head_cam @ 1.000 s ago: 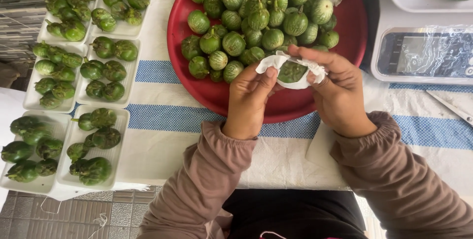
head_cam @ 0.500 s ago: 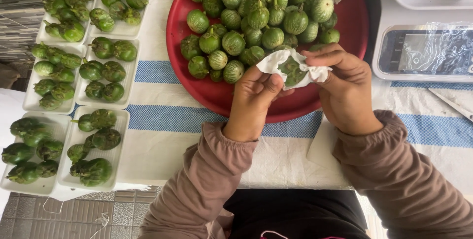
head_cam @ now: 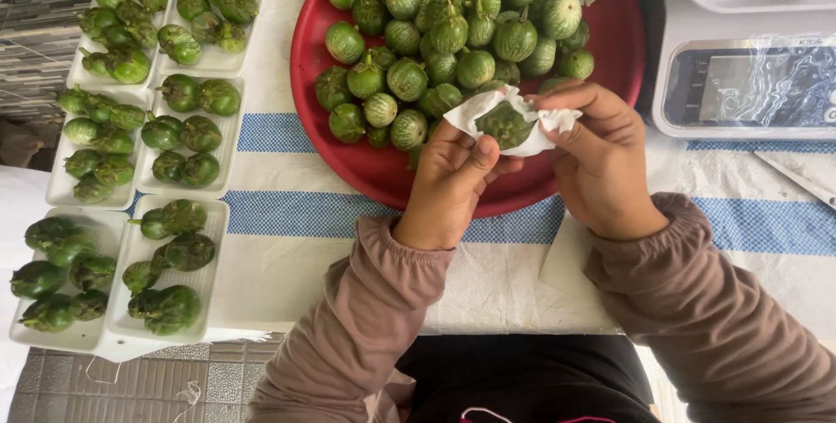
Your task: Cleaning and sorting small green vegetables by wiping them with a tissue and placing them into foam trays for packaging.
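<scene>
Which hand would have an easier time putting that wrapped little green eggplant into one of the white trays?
Probably the left hand. Both hands hold the small green eggplant in white tissue over the red tray, but the white trays sit on the left side, while the right hand is nearer the scale.

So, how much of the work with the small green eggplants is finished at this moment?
Done: several white foam trays at the left already hold round green eggplants. In hand: the left hand and right hand hold one eggplant in a white paper tissue. Left: a big heap remains on the round red plastic tray.
</scene>
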